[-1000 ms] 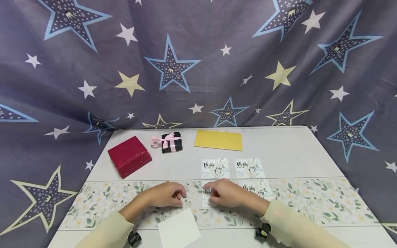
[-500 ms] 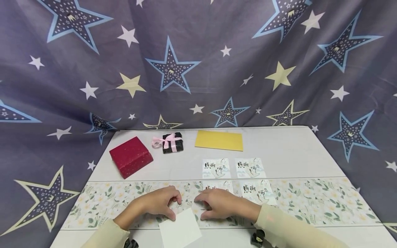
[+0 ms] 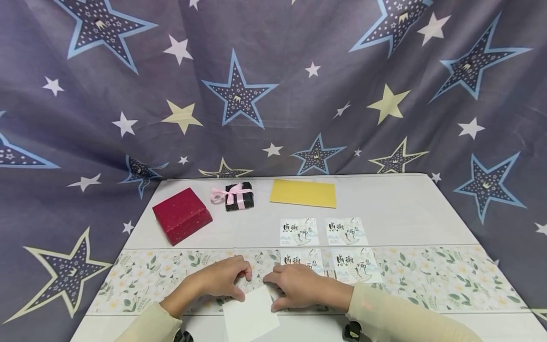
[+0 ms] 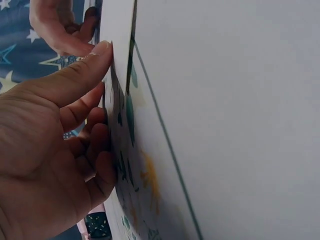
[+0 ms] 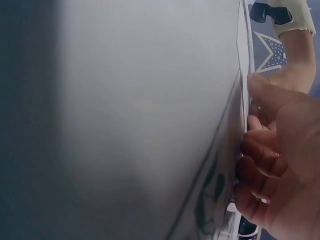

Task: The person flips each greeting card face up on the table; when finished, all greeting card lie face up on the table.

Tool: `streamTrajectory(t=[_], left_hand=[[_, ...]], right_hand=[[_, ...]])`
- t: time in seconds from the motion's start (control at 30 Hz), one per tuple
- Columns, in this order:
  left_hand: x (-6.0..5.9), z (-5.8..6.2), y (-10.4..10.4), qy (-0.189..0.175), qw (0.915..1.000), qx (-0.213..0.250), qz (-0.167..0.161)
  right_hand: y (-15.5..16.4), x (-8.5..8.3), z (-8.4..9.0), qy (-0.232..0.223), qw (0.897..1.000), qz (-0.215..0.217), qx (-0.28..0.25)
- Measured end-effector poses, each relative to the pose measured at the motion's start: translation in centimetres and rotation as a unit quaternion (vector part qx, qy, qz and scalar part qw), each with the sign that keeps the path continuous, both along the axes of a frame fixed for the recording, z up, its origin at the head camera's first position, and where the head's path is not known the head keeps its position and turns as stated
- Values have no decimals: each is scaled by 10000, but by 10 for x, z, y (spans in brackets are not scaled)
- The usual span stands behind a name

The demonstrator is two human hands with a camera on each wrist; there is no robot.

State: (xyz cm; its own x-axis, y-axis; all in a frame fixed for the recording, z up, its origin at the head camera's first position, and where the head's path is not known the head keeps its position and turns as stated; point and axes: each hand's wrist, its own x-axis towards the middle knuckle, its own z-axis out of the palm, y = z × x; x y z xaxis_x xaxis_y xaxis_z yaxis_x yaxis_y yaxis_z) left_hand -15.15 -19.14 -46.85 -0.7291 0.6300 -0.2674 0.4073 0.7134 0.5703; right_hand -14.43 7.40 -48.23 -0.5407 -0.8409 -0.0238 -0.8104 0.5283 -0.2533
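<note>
A plain white square card point(image 3: 251, 313) lies at the table's near edge, slightly turned. My left hand point(image 3: 222, 278) is at its upper left, thumb tip right at the card's corner and the other fingers bent over the floral strip. The left wrist view shows that thumb point(image 4: 85, 70) against the edge of the card point(image 4: 117, 25). At the card's right side, my right hand point(image 3: 299, 286) has its thumb at the edge and its index finger near the top corner. That hand partly covers the lower left printed card point(image 3: 314, 259).
Beyond it lie more printed cards, one at upper left point(image 3: 298, 232), one at upper right point(image 3: 346, 231) and one at lower right point(image 3: 359, 266). A yellow envelope point(image 3: 303, 193), a black gift box point(image 3: 239, 196) with pink ribbon and a red box point(image 3: 182, 216) sit farther back.
Both hands have come down toward the white card, the right one leaving the lower left printed card and moving left. Their thumbs now meet the white card's sides. The boxes and envelope stay put.
</note>
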Motion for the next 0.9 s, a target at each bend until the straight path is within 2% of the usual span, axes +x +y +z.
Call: streamTrajectory(t=[0.2,0.4,0.53,0.63,0.8,0.9], left_hand=[[-1,-2,0,8,9999,99,89],[-3,-6,0,106,9997,167,124],[-5,-8,-1,29,9995,282,126],[-7,-9,-3,-82,9987,482,121],[-10,-11,-8,-130,9958,896,135],[-12,-11,-11,-95,9935,1109,232]], right_hand=[[-4,3,0,205,9997,-109,60],[-6,2,-1,84,9998,-182,49],[-7,0,0,-406,9981,-460,-53],[-7,-1,1,-891,9928,-769,-233],[-4,-2,5,-1634,9768,-1173,-731],[-2,-3,6,-1944,9654,-1246,-1212]])
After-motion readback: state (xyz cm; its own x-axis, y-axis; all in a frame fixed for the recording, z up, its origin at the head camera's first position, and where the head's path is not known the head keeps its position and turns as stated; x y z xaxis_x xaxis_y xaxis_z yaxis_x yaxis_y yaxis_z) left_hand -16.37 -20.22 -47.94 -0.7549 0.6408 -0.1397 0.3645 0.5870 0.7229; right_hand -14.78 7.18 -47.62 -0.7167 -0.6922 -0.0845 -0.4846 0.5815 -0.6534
